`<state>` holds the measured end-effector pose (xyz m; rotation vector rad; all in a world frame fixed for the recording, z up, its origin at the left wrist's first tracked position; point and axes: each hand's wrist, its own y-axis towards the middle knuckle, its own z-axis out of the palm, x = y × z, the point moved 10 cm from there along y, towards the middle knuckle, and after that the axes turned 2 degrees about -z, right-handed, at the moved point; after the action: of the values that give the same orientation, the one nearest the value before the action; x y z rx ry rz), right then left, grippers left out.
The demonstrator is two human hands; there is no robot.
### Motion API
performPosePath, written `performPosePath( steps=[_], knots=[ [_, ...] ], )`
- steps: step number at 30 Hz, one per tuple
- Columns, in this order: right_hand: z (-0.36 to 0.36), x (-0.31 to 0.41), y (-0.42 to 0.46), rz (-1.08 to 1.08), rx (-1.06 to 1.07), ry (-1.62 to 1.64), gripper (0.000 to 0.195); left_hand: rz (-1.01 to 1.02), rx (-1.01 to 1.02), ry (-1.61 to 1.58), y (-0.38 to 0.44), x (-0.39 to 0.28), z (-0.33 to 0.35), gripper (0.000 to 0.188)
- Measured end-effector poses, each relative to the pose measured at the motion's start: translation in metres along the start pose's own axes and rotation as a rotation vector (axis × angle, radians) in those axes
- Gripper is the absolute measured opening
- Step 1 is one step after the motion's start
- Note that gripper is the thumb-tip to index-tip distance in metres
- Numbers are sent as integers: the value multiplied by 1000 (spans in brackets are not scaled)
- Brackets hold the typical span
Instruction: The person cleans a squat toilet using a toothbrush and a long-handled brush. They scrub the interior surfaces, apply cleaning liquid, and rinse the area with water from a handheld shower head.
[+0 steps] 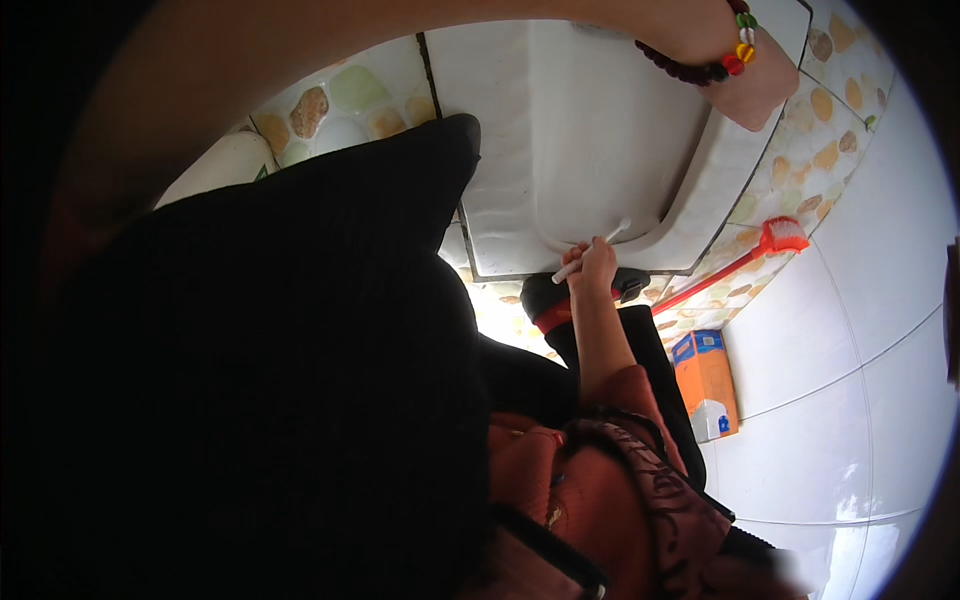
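My right hand (592, 264) grips the handle of a thin white brush (616, 229) that looks like a toothbrush. Its small head points into the near end of the white ceramic squat toilet (495, 225), close to the inner rim. My left forearm crosses the top of the view. Its hand (754, 82), wearing a dark bead bracelet (686, 73) with several coloured beads, is bent over the far right part of the toilet. The fingers of that hand are hidden, so whether it holds anything does not show.
A long-handled brush (709, 283), red-orange with pale bristles, leans by the white tiled wall (810, 450). An orange and blue box (706, 382) stands at the wall's foot. Pebble-patterned floor tiles (821, 150) surround the toilet. A black shoe (544, 296) touches its near edge.
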<state>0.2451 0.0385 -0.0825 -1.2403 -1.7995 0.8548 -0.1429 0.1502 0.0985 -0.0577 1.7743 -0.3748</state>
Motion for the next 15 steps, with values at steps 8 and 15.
performPosePath(
  steps=[8,15],
  knots=[
    [54,118,-27,-726,241,-1225,29,3,33,18,6,-2,6,25],
    [46,188,-43,-1003,351,-2201,28,-3,43,9,10,1,10,25]
  ],
)
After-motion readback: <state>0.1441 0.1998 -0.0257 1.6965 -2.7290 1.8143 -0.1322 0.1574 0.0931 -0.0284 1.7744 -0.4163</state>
